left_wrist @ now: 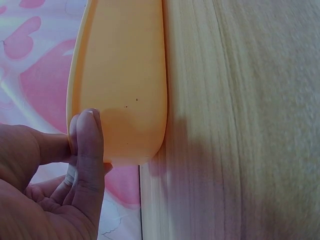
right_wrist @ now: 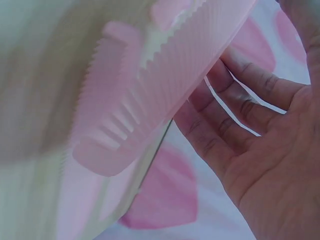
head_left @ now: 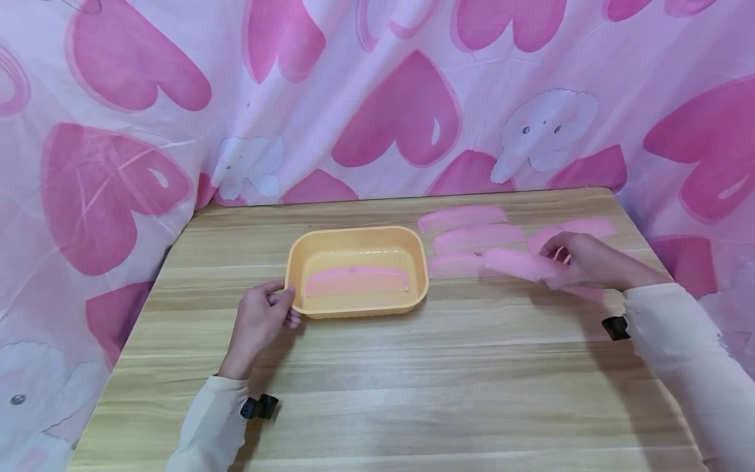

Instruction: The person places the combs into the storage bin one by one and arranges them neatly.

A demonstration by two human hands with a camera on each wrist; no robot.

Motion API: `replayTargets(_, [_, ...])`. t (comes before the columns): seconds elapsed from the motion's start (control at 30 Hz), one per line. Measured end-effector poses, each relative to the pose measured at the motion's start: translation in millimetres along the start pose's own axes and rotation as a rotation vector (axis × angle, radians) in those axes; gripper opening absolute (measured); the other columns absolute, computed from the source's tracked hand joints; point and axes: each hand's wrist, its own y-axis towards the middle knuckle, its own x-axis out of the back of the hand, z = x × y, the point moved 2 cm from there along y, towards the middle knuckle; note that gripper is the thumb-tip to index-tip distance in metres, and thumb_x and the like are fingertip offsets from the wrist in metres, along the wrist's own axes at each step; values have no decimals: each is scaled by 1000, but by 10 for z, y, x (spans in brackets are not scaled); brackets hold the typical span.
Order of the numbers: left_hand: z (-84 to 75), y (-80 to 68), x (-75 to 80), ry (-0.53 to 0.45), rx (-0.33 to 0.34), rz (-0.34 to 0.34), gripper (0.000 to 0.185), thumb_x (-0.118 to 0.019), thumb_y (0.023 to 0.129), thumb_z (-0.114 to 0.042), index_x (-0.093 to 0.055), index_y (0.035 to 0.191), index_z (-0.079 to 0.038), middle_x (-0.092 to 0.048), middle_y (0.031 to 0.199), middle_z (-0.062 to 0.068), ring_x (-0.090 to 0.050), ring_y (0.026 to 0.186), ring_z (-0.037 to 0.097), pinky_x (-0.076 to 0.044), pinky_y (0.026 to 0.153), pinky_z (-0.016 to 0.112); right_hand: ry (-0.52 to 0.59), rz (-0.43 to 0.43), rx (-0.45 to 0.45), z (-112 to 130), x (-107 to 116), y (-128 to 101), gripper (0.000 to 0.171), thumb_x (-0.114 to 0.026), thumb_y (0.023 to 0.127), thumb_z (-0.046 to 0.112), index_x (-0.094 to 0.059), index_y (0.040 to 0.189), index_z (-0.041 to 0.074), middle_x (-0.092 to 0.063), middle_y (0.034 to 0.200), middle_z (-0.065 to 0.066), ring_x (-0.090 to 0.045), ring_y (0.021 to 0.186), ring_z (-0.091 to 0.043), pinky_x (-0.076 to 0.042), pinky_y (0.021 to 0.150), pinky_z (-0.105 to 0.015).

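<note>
My left hand (head_left: 259, 324) pinches the left rim of a yellow plastic basin (head_left: 354, 313), thumb on one side of the wall and fingers on the other. In the left wrist view the basin's outer side (left_wrist: 122, 65) stands on the wooden table. A pink comb (head_left: 356, 282) lies inside the basin. To the right, my right hand (head_left: 584, 262) holds another pink comb (head_left: 519, 263) by its right part, tilted over other combs. The right wrist view has this held comb (right_wrist: 170, 80) with its teeth towards the table and fingers along its back.
Several more pink combs lie right of the basin, among them a back one (head_left: 463, 216), one in front of it (head_left: 479, 238) and one at the right (head_left: 596, 227). The wooden table (head_left: 413, 387) meets a heart-patterned pink cloth (head_left: 401, 118) at its back and sides.
</note>
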Motion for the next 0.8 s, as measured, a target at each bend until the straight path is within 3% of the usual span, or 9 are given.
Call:
replayTargets(0.27, [-3, 1, -1, 5, 15, 3, 37, -55, 104, -11, -55, 134, 12, -69, 70, 10, -68, 57, 15, -63, 57, 30, -16, 59, -26, 296, 76, 327, 42, -91, 72, 25, -71, 100, 0, -66, 88, -2, -60, 83, -18, -55, 74, -34])
replayTargets(0.53, [-9, -12, 4, 6, 29, 1, 39, -55, 104, -12, -54, 135, 12, -69, 71, 10, -68, 58, 16, -63, 58, 30, 14, 75, 7, 665, 124, 641, 42, -90, 72, 22, -71, 103, 0, -67, 94, -4, -60, 87, -20, -54, 79, -38])
replayTargets(0.8, [-20, -3, -7, 15, 38, -3, 39, -55, 104, -12, -54, 136, 10, -69, 72, 10, -68, 59, 16, -63, 58, 29, -36, 104, 65, 968, 102, 946, 48, -90, 73, 26, -70, 106, -3, -68, 97, -8, -62, 89, -23, -56, 82, -42])
